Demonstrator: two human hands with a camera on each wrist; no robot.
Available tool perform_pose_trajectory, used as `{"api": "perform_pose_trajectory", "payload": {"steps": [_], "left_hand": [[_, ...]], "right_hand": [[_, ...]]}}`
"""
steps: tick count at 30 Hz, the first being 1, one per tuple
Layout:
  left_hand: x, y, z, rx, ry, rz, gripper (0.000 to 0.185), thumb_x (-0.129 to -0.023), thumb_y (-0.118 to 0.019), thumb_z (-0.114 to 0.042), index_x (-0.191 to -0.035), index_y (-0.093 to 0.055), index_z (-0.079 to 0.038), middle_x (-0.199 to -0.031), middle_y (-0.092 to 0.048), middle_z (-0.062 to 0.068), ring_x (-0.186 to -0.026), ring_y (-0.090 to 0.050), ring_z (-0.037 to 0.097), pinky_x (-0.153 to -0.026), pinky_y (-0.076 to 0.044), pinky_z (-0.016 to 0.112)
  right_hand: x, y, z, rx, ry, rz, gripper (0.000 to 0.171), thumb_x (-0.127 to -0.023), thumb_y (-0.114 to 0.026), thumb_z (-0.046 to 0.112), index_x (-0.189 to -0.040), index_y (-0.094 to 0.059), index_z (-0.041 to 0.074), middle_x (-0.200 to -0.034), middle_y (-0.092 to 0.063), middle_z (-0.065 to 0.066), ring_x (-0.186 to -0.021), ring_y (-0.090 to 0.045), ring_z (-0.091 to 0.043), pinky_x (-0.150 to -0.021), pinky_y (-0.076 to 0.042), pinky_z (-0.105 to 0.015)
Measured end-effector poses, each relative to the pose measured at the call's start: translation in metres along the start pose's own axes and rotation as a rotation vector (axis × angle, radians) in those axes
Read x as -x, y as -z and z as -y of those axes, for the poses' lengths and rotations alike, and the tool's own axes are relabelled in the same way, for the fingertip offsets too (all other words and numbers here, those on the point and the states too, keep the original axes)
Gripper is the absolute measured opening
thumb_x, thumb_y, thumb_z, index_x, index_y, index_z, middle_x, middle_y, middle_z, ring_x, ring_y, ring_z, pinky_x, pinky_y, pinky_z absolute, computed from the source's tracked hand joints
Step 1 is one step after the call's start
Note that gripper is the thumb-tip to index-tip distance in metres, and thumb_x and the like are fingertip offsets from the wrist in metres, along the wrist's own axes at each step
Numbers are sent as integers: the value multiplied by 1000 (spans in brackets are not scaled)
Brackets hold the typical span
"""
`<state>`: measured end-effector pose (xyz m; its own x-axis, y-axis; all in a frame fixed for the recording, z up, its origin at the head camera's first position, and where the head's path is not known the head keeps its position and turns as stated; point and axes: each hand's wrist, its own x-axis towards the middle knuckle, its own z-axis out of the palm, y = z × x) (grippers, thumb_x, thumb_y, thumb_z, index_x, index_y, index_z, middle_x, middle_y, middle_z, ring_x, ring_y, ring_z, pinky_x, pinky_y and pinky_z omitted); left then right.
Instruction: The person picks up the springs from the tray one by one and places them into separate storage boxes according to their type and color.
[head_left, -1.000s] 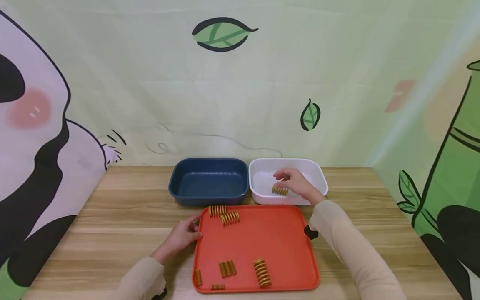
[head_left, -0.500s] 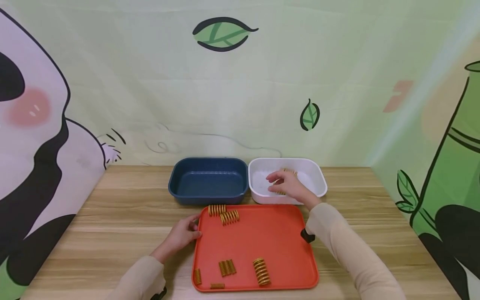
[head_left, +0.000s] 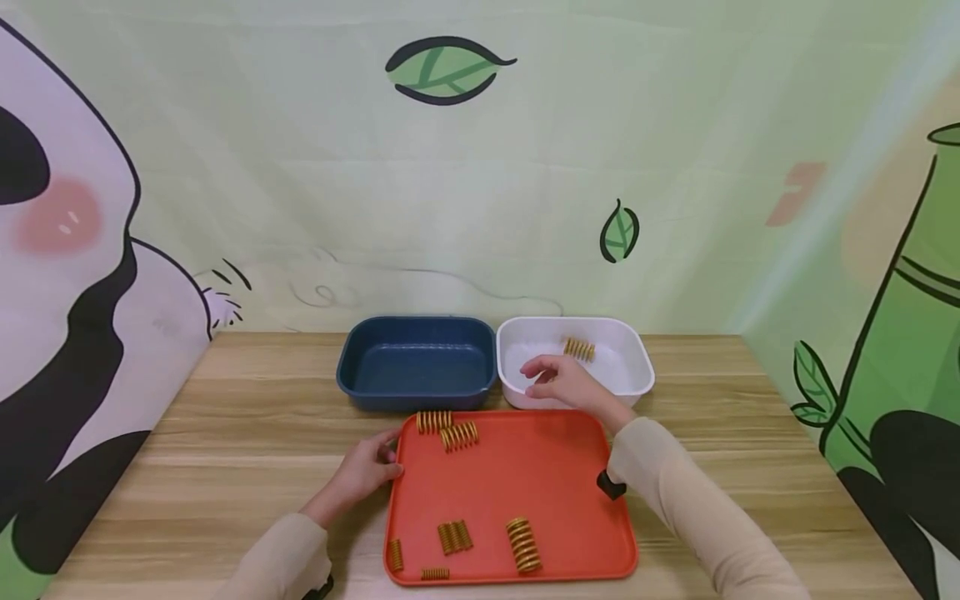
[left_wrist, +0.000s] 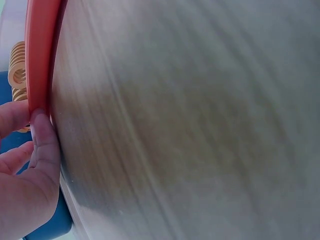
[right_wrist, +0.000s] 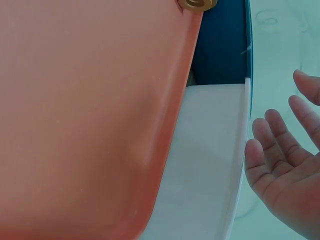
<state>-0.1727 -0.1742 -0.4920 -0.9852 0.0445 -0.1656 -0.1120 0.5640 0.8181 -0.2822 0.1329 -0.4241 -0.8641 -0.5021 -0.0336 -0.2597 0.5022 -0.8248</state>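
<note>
Holding red tray (head_left: 540, 471): left grip (head_left: 362, 468); right grip (head_left: 567, 385) loosely parted

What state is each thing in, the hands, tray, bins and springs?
Red tray: flat, right side up
Tray springs: lying loose
Blue bin: upright, uncovered
White bin: upright, uncovered
White-bin spring: lying loose
Left hand: pinching tray's left rim
Right hand: open, holding nothing

Left bin (head_left: 417, 401), right bin (head_left: 514, 388) side by side behind tray (head_left: 543, 475) — spring (head_left: 579, 348) in right bin, more springs (head_left: 523, 545) on tray.
</note>
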Motion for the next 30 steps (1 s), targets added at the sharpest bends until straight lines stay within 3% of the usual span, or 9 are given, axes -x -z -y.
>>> {"api": "perform_pose_trajectory", "payload": {"steps": [5,12,22,30], "left_hand": [[0,0,0,8,2,-2,53,-75,-61,4,-126,-45,2,-77,-53,7,-66,-46,15,-54,-39,24],[0,0,0,17,9,3,54,-76,-60,4,-127,-44,1,-77,-53,7,-65,-46,15,-54,-39,24],[1,0,-2,11,2,3,54,-75,-61,3,-127,-45,0,-76,-53,6,-65,-46,15,-53,-38,23],[2,3,2,22,-87,17,53,-75,-62,2,-125,-46,2,-74,-52,7,-63,-46,14,-52,-39,23]], "right_hand": [[4,-2,7,-12,35,19,33,-78,-63,8,-108,-58,-4,-99,-60,-21,-84,-54,-24,-71,-46,-23],[6,-9,7,-21,48,42,30,-78,-63,9,-107,-60,2,-99,-61,-15,-85,-55,-25,-72,-47,-25],[9,-17,4,-29,84,85,31,-79,-62,9,-107,-58,-4,-100,-59,-22,-82,-56,-22,-72,-47,-24],[8,-26,5,-55,95,119,30,-78,-63,7,-105,-58,-5,-102,-58,-26,-82,-57,-23,-72,-48,-24]]}}
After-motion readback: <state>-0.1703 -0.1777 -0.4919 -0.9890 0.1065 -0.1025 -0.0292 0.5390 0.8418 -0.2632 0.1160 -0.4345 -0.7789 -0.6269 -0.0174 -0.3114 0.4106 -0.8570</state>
